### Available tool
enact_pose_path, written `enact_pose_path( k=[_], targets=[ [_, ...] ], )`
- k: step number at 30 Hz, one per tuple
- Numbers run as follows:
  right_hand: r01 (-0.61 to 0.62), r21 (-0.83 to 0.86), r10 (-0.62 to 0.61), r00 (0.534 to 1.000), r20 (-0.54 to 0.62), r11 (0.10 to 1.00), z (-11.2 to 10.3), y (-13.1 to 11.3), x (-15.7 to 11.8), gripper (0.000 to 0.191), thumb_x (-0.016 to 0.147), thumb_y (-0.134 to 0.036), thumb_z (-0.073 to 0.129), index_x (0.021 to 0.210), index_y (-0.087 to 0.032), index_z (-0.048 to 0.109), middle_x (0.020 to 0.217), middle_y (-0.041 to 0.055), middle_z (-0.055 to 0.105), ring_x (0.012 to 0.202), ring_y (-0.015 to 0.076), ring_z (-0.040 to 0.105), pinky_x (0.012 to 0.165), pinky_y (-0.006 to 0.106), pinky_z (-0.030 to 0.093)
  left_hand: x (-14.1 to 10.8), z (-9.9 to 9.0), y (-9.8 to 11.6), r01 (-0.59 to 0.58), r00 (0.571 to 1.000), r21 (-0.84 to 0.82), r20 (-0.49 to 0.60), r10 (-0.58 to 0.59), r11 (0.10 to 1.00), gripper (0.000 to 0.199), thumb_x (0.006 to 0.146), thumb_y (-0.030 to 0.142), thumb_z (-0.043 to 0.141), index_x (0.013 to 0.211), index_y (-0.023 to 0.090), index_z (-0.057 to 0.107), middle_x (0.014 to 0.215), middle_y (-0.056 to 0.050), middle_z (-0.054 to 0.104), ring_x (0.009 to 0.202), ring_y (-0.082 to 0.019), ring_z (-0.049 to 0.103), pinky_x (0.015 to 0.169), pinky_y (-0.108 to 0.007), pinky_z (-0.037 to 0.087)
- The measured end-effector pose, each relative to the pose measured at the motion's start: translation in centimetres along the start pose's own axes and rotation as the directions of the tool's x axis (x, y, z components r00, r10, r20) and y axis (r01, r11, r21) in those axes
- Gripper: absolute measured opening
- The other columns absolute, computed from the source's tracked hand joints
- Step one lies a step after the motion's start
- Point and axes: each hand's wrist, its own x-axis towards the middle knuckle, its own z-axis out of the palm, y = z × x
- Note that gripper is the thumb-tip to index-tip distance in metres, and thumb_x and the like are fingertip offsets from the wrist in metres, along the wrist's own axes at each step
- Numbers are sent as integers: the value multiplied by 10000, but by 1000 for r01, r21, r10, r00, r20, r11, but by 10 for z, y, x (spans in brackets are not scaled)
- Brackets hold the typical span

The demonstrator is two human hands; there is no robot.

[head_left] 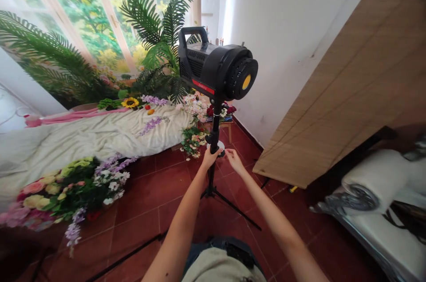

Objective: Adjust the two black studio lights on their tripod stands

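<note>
A black studio light (pixel 213 66) with a red label and a yellow disc at its front is mounted on top of a black stand (pixel 216 124). My left hand (pixel 210 156) is wrapped round the stand's pole below the light. Close by on the right, my right hand (pixel 234 159) is beside a dark knob (pixel 221 153) on the pole, its fingers bent toward it; whether they touch the knob is too small to tell. Below my hands the stand's legs (pixel 233 208) spread over the red tiled floor.
A cream cloth (pixel 109 133) with flowers lies to the left, a bouquet (pixel 46 188) in front. Palm fronds (pixel 143 15) rise behind the light. On the right are a wooden panel (pixel 342 82) and a white seat with silver trim (pixel 382 175).
</note>
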Motion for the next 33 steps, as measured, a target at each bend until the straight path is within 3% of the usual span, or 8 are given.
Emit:
enact_pose_path(
  k=[8,13,16,18,20,22,28,33],
  targets=[
    [-315,426,289,949,125,848,11,-13,-6,104,807,-301,554,849,-208,540,636,2,628,558,134,618,573,260,514,1,0,3,-28,999,35,-39,29,999,368,617,479,713,772,169,589,742,-14,602,702,-139,560,709,-272,452],
    [-428,407,329,898,293,807,6,-19,-3,87,801,-235,503,743,-192,551,630,21,611,551,134,597,590,266,513,1,-1,1,-41,999,42,-23,42,998,376,626,481,705,790,167,580,768,-20,609,698,-135,559,680,-261,457],
    [-296,182,267,949,168,938,1,-22,-7,141,821,-333,515,773,-203,538,611,8,598,537,147,578,559,270,477,2,-1,-1,-38,999,35,-10,39,999,393,625,494,705,792,163,574,760,-18,605,679,-130,559,659,-255,460],
    [-97,-129,98,995,3,987,-3,-24,-14,218,828,-439,523,830,-221,540,633,-1,606,578,160,586,566,262,445,3,-1,-4,-30,1000,36,1,30,999,399,631,501,700,798,162,572,752,-16,599,661,-128,556,640,-255,461],
    [88,-442,-110,994,-23,893,-6,-28,-21,278,833,-515,509,879,-244,555,696,4,630,660,177,604,602,259,420,3,-1,-6,-33,999,47,0,33,998,394,635,499,699,802,164,574,750,-15,596,660,-129,555,640,-258,462],
    [219,-619,-225,972,70,754,-7,-32,-25,305,852,-544,475,917,-262,571,792,18,651,736,187,611,638,264,402,4,-2,-7,-42,999,62,-12,43,997,388,633,501,698,797,169,582,751,-13,598,682,-137,559,667,-263,464],
    [349,-745,-300,931,207,568,-6,-36,-21,305,897,-508,416,885,-263,598,868,53,642,827,197,589,665,257,389,2,-1,0,19,998,42,-62,-16,999,417,703,564,608,826,166,623,811,-50,638,792,-180,592,781,-301,459],
    [330,-649,-277,943,186,685,-4,-26,-7,405,896,-528,375,754,-242,625,746,40,646,716,192,588,642,268,389,2,1,-3,35,998,-11,-48,-36,999,416,707,548,616,853,159,621,828,-58,644,753,-165,596,720,-283,476]
  ],
)
